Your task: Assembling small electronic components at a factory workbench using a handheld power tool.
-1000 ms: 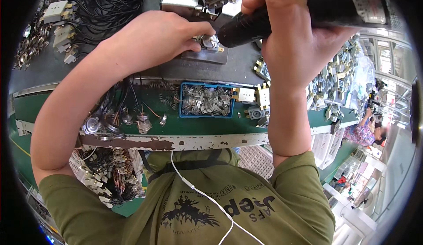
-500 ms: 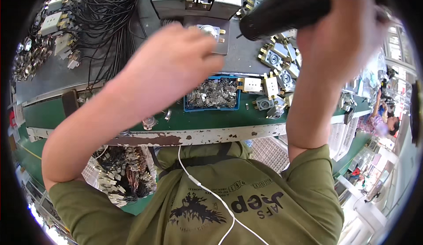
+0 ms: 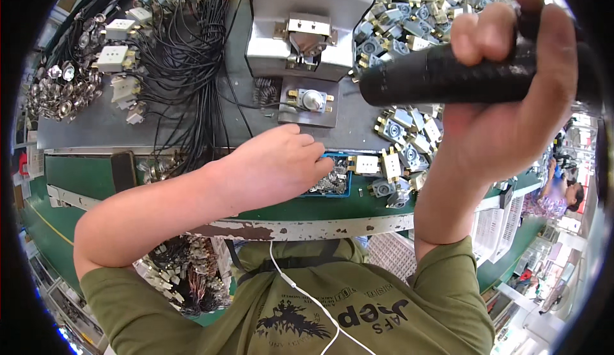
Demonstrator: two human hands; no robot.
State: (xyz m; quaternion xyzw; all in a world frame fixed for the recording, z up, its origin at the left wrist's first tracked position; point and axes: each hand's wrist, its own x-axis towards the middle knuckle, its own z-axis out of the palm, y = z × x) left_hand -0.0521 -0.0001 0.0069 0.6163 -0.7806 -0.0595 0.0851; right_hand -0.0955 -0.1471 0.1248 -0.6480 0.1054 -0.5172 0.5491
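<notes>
The tabletop [image 3: 83, 131] is a grey sheet over a green bench with a chipped, rusty metal front edge. On its far side stands one pale grey metal press [image 3: 310, 23], boxy with a dull steel clamp at its front. Left of it spreads a tangle of thin black wires [image 3: 185, 67] with reddish tips — too many to count. Right of the press lies a heap of small grey-and-brass switch parts [image 3: 403, 144], also past counting.

The right hand [image 3: 511, 106] is wrapped tight around a black, matte, cylinder-shaped power driver [image 3: 448, 77], held level above the switch heap with its blunt end pointing left.

The left hand [image 3: 275, 163] lies knuckles up, its fingers curled down into a small blue plastic tray [image 3: 336, 185] of tiny shiny metal bits at the near edge; whether it grips any I cannot tell.

Just beyond that hand, one switch [image 3: 312, 100] — round silver centre, brass tabs — sits on a square grey plate [image 3: 307, 115] below the press.
</notes>
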